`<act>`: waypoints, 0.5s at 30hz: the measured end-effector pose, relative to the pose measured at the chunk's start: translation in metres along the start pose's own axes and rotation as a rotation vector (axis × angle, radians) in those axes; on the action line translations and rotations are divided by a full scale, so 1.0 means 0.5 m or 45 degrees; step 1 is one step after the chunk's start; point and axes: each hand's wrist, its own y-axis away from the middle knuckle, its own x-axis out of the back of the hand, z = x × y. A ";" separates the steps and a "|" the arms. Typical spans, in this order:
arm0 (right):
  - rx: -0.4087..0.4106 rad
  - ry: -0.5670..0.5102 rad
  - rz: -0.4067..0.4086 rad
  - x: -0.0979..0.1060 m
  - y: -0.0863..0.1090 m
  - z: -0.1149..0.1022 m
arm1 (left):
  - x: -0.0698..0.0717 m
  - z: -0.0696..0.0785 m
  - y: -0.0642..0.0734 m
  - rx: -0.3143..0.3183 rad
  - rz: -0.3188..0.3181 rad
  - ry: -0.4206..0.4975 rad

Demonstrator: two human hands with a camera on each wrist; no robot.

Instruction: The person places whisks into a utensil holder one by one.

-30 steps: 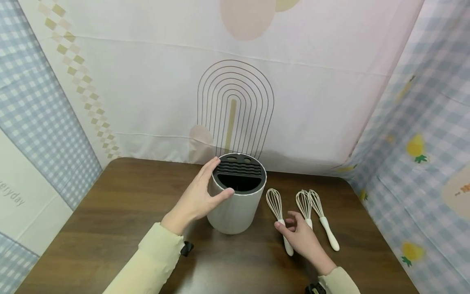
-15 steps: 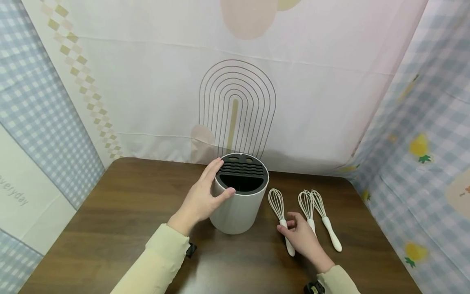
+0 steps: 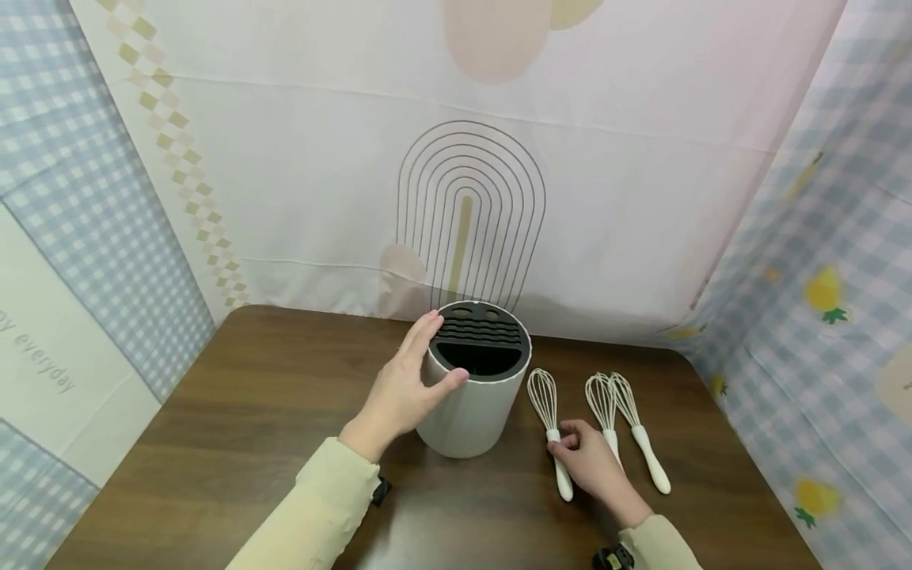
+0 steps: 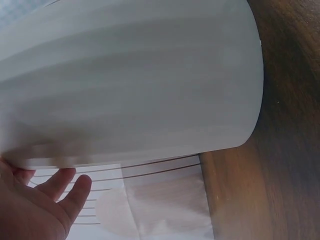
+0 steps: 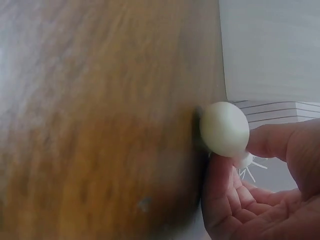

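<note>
A tall white cylindrical utensil holder (image 3: pixel 466 419) with a black slotted top stands in the middle of the table. My left hand (image 3: pixel 402 388) rests against its left and front rim, thumb and fingers spread rather straight; in the left wrist view my left hand (image 4: pixel 45 205) lies along its pale wall (image 4: pixel 150 90). Just right of the holder lies a white whisk (image 3: pixel 554 439). My right hand (image 3: pixel 587 455) pinches its handle between thumb and fingers. Seen from the right wrist, the rounded handle end (image 5: pixel 225 129) sits between the thumb and curled fingers.
Farther right lie two more whisks, one (image 3: pixel 604 404) partly behind my right hand and another (image 3: pixel 644 443) outermost, their wire heads side by side. The brown wooden table (image 3: pixel 271 396) ends at a white patterned cloth (image 3: pixel 321 182). Blue checked cloth (image 3: pixel 841 237) hangs on both sides.
The scene has shifted slightly right and down in the head view. My right fingers now close on the whisk's handle, which has barely moved. My left hand stays at the holder's rim.
</note>
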 end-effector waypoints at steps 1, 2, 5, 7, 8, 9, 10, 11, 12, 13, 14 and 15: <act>-0.001 -0.010 0.007 0.001 -0.001 0.001 | -0.001 0.001 0.000 -0.001 0.001 0.002; 0.006 -0.020 0.017 0.003 -0.001 0.002 | -0.001 0.002 -0.001 -0.001 0.002 0.002; 0.038 -0.042 0.056 0.014 -0.004 -0.003 | -0.001 0.004 -0.001 -0.003 0.002 0.001; 0.073 -0.064 0.085 0.025 -0.004 -0.012 | -0.001 0.004 -0.001 -0.003 0.009 0.003; 0.091 -0.078 0.103 0.032 -0.003 -0.019 | -0.001 0.004 -0.001 -0.002 0.012 0.005; 0.106 -0.093 0.118 0.038 -0.002 -0.026 | -0.001 0.004 0.000 -0.001 0.015 0.005; 0.123 -0.125 0.138 0.045 -0.002 -0.034 | -0.001 0.004 0.000 0.001 0.017 0.007; 0.144 -0.159 0.155 0.051 -0.001 -0.042 | 0.000 0.004 0.001 0.002 0.019 0.006; 0.153 -0.187 0.175 0.057 0.001 -0.051 | 0.000 0.004 0.001 0.003 0.021 0.007; 0.165 -0.222 0.193 0.063 0.001 -0.059 | 0.000 0.004 0.002 0.003 0.023 0.007; 0.177 -0.253 0.210 0.069 0.002 -0.068 | 0.000 0.004 0.002 0.005 0.023 0.006; 0.187 -0.291 0.224 0.074 0.003 -0.076 | 0.000 0.004 0.002 0.006 0.023 0.005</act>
